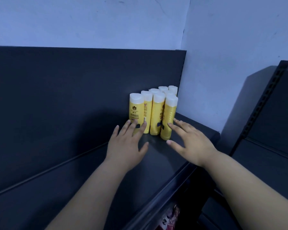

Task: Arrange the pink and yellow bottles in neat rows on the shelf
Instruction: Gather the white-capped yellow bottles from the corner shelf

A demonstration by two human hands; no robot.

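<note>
Several yellow bottles point(155, 113) with white caps stand upright in a tight cluster at the right end of the dark shelf point(65, 171), against its back panel. My left hand point(127, 143) is spread open, its fingertips touching the base of the front-left bottle point(135, 110). My right hand point(189, 141) is also spread open, fingertips at the base of the front-right bottle point(169, 118). Neither hand grips anything. No pink bottles are in view.
The shelf's dark back panel point(73, 83) rises behind the bottles. A pale wall point(223, 63) closes the right side. Another dark shelf unit point(273, 113) stands further right. Reddish packaging point(170, 216) shows on a lower level beneath the shelf's front edge.
</note>
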